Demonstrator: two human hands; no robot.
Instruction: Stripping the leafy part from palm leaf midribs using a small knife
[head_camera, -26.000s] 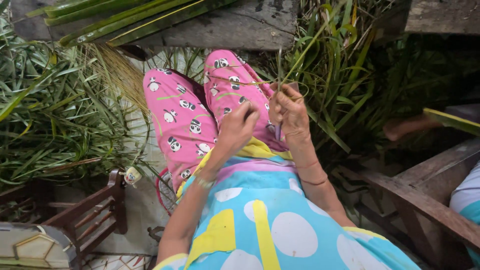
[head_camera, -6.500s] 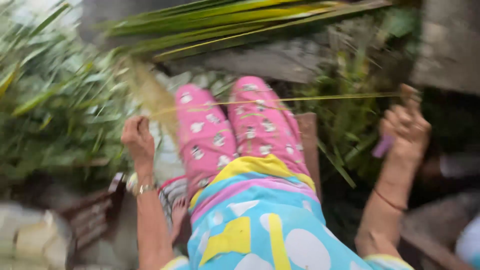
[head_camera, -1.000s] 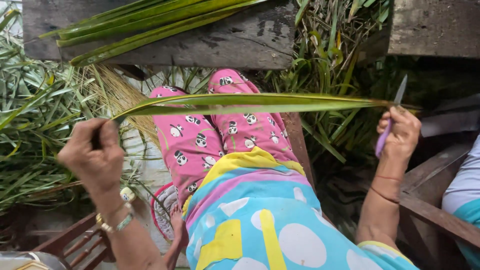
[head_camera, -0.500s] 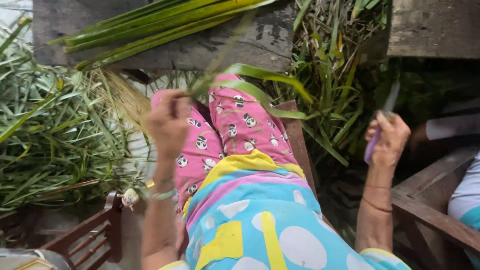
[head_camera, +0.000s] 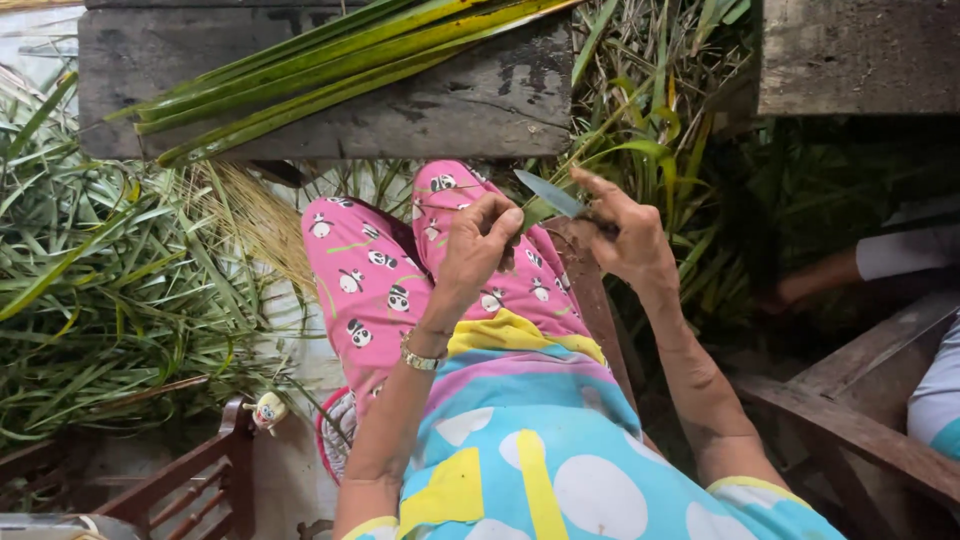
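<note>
My two hands meet above my knees, which are in pink patterned trousers (head_camera: 375, 285). My left hand (head_camera: 478, 248) pinches the near end of a long green palm leaf strip (head_camera: 610, 150) that runs off to the upper right. My right hand (head_camera: 620, 235) grips a small knife (head_camera: 550, 194), its grey blade pointing left toward the left fingertips and lying against the strip. The knife's handle is hidden inside my fist.
A bundle of whole palm leaves (head_camera: 330, 60) lies on a weathered plank (head_camera: 470, 100) ahead. Heaps of cut green leaf strips (head_camera: 100, 290) cover the left, with a pale bundle of dry ribs (head_camera: 250, 215). A wooden rail (head_camera: 180, 480) is lower left. Another person's arm (head_camera: 850, 270) shows at right.
My hands were stretched wide apart with the leaf between them; they have come together over my knees, and the knife blade now rests at the leaf end held by my left fingers.
</note>
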